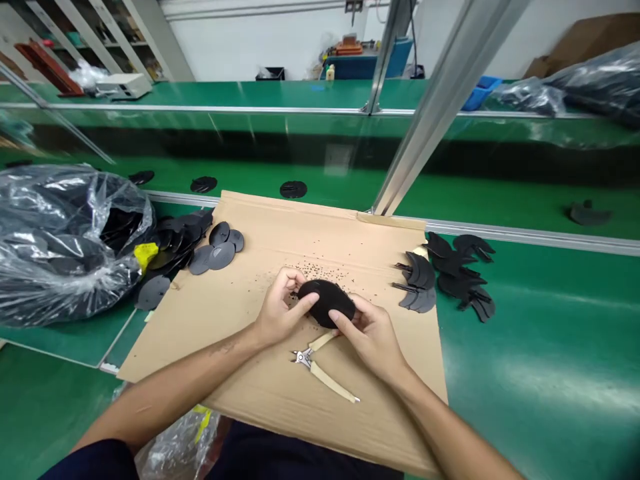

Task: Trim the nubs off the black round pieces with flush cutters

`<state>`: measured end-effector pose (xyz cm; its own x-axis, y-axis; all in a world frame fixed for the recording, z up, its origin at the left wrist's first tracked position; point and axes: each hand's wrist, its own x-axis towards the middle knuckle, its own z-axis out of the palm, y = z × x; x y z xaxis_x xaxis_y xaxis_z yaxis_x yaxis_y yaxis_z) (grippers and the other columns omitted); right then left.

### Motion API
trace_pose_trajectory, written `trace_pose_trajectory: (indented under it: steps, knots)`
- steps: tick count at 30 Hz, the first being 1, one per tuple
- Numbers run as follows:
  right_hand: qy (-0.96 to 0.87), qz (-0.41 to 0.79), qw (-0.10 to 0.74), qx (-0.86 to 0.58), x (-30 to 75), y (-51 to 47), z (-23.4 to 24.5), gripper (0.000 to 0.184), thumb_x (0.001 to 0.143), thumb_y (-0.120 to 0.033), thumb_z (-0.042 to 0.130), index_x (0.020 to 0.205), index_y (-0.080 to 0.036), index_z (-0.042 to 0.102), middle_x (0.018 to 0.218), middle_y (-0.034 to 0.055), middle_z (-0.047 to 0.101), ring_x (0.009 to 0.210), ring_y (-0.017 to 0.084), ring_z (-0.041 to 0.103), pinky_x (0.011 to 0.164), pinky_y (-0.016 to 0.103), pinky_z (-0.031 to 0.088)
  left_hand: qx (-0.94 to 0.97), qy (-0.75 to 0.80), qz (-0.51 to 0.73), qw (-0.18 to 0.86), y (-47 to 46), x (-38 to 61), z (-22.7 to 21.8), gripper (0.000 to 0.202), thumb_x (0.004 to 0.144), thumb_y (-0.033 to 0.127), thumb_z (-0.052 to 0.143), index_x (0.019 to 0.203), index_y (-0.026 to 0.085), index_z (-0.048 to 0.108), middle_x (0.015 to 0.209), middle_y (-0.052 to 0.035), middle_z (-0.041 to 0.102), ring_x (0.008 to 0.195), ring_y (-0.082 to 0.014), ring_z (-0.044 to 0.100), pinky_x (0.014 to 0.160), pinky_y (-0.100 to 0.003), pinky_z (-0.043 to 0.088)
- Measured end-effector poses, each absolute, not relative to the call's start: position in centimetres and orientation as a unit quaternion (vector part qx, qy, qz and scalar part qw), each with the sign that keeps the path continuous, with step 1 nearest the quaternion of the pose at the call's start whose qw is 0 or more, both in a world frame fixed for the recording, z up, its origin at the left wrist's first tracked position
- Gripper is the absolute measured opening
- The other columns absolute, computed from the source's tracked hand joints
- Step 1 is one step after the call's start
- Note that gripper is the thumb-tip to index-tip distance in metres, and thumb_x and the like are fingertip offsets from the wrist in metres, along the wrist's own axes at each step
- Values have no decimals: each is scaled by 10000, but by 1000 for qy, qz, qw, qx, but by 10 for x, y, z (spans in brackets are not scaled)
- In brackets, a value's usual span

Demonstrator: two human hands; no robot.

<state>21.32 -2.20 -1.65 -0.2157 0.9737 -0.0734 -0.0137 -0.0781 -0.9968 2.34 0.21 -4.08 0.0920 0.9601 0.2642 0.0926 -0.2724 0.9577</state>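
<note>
Between my two hands is a rounded black plastic part (326, 303), held above a cardboard sheet (240, 360). My left hand (284, 308) pinches its left edge, thumb on the upper face. My right hand (371, 333) grips the right edge in the same way, and its fingers behind the part are partly hidden. Just below the part, a pair of nippers (325, 373) with cream handles lies on the cardboard, jaws to the left and handles spread. Tiny black scraps (325, 270) are scattered on the cardboard behind the part.
At the left, a clear plastic bag (65, 267) holds black parts, with loose discs (220, 253) beside it. Curved black pieces (457, 267) lie at the right. A metal post (430, 100) rises behind the cardboard. Further discs (293, 189) rest on the green surface beyond.
</note>
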Motion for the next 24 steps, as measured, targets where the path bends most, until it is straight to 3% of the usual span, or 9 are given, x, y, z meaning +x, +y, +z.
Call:
trace_pose_trajectory:
  steps: [4,7,13,19,24]
  knots:
    - [-561,538,412,-476,213,-23,-16,277,868,-439,711,784,-185,638,675,-19,527,613,122,470,545,240,427,649,418,492,402,2,21,-36,289,936,272,653,1208,210,579,1006,-44,696,892,-150,665,835,-274,529]
    - [-571,523,409,-483,213,-24,-16,307,862,-464,714,761,-185,633,672,-16,523,626,128,465,559,244,416,695,406,481,348,2,18,-31,257,936,250,646,1191,222,619,1113,-55,713,970,-158,675,864,-274,531]
    - [-564,521,432,-474,213,-23,-13,301,875,-490,702,932,-194,714,856,41,697,774,190,621,708,296,533,704,416,486,309,-1,20,-31,194,897,260,693,1063,203,611,941,-19,704,805,-126,659,754,-241,532]
    - [-573,518,426,-472,213,-23,-13,265,883,-458,700,961,-205,714,854,37,700,741,183,617,675,288,521,686,428,472,352,-1,21,-32,195,909,279,675,1061,203,581,885,-6,671,763,-122,644,721,-238,516]
    - [-626,443,412,-492,215,-23,-16,227,901,-441,678,914,-215,680,799,26,676,710,181,600,644,286,502,733,379,485,289,0,20,-32,154,897,257,687,1020,212,605,888,-19,671,806,-148,633,734,-270,516]
